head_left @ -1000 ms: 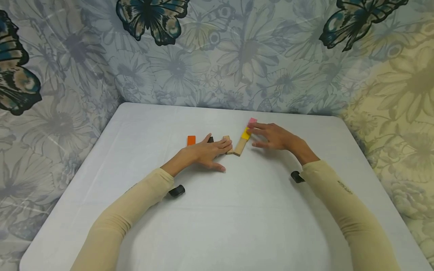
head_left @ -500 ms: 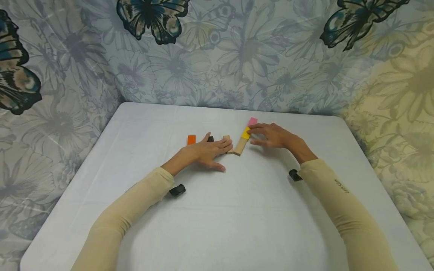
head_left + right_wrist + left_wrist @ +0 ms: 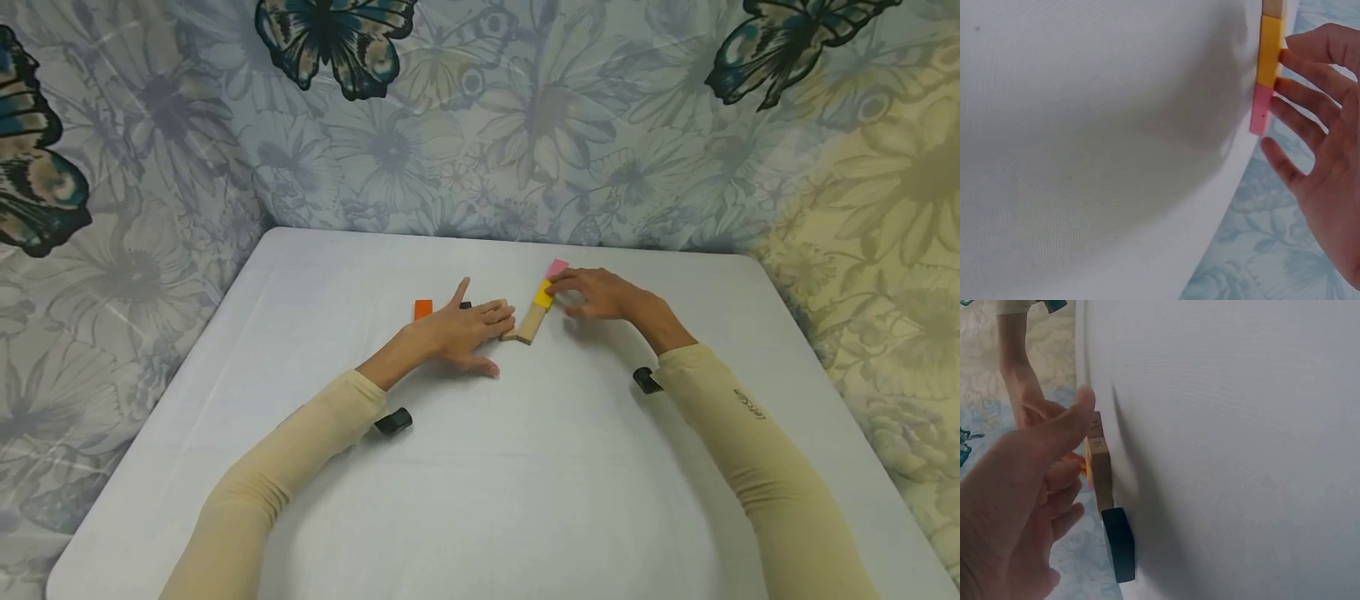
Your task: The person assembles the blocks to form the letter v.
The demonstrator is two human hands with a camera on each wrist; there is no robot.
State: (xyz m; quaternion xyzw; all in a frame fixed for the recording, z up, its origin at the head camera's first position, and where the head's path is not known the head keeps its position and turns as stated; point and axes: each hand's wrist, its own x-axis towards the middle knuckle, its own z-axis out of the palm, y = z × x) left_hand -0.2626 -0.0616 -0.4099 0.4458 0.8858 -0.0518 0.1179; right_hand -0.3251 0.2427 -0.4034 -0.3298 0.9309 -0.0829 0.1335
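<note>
My left hand (image 3: 465, 333) lies over a wooden block (image 3: 508, 337), fingers extended and thumb apart; it partly hides this block and a black block (image 3: 466, 305). In the left wrist view the dark block (image 3: 1120, 547) meets a wooden block (image 3: 1103, 478) printed with a number. My right hand (image 3: 600, 294) reaches in from the right, its fingertips at the side of a yellow block (image 3: 543, 294). Beyond that is a pink block (image 3: 557, 267), and nearer, a plain wooden block (image 3: 532, 324); the three form a slanting line. In the right wrist view the right thumb (image 3: 1300, 42) stands off the blocks.
An orange block (image 3: 423, 309) stands left of the left hand, partly covered. All the blocks are on a white-covered table (image 3: 487, 500). Floral fabric (image 3: 525, 125) with butterflies hangs behind the table's far edge. Black wrist devices (image 3: 393, 421) show below both cuffs.
My right hand has shifted slightly left and away, its fingers drawing together at the yellow block. The left little finger has swung further out; the blocks look unmoved.
</note>
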